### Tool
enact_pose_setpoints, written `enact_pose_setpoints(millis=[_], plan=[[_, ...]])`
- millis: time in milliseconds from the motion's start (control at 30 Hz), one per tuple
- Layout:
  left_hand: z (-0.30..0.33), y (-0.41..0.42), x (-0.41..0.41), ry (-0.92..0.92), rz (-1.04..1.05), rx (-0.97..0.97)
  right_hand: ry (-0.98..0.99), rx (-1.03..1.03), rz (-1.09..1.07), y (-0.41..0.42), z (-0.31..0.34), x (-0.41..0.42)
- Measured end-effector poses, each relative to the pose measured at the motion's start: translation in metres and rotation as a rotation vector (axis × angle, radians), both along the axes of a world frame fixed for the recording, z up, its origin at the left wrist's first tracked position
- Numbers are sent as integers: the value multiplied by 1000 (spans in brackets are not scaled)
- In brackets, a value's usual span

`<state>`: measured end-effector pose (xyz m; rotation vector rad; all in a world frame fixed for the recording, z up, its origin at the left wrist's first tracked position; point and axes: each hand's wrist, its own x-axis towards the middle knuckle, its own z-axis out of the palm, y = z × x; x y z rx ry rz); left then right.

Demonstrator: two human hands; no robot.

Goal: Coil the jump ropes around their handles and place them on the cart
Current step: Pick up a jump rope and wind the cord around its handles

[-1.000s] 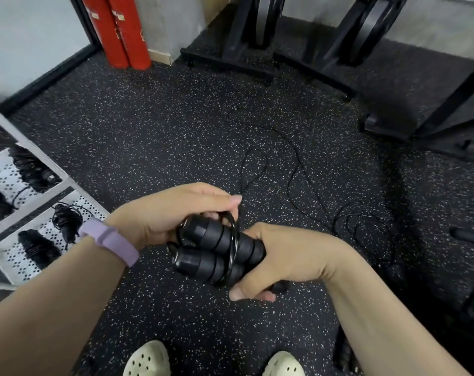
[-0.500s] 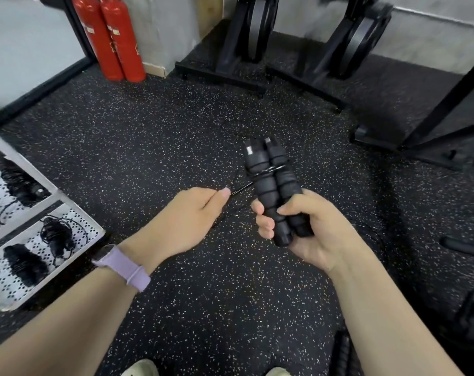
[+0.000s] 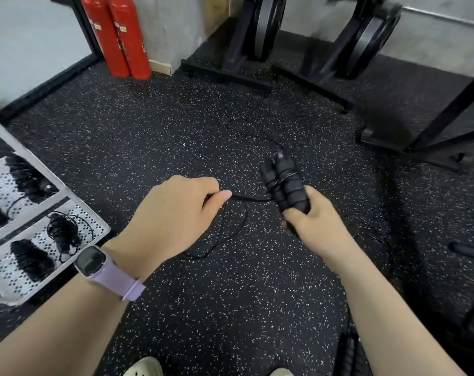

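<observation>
Partly hidden, right hand (image 3: 315, 222) clasps blurred handles (image 3: 286, 183); left hand (image 3: 176, 213) pinches rope (image 3: 250, 198).

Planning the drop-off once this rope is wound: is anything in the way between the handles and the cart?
Nothing visible blocks it. The right hand holds the handles over open floor, with the cart at the left. The left hand, pinching the rope, lies between them, and loose rope trails on the floor.

floor (image 3: 230, 294): black speckled rubber | on it: loose rope (image 3: 230, 229), two red extinguishers (image 3: 119, 36) | cart (image 3: 94, 229) shelves: coiled ropes (image 3: 63, 232)
</observation>
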<state>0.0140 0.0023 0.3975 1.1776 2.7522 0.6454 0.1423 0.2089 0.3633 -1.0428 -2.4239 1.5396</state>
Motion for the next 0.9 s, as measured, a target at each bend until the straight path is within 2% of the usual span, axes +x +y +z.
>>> enact_pose_setpoints(millis=[233, 333, 433, 567, 667, 733, 833, 867, 900], plan=[[-5, -7, -3, 290, -180, -7, -425, 221, 308, -24, -3, -10], [-4, -7, -4, 255, -199, -12, -520, 275, 458, -43, 1, -14], [-4, -10, -11, 204, -167, 13, -530, 317, 622, -58, 8, -16], [-9, -16, -18, -13, -75, 76, -460, 255, 763, -65, 22, -15], [-11, -21, -19, -295, -23, 197, -316, 7, 821, -67, 25, -12], [-10, -22, -24, -411, 10, 239, -184, -132, 822, -67, 27, -10], [-7, -17, -26, -778, 95, 391, 53, -417, 763, -65, 33, -8], [-6, -16, -25, -832, 115, 449, 131, -522, 727, -64, 34, -7], [-8, -13, -24, -813, 122, 489, 211, -605, 686, -64, 34, -8]])
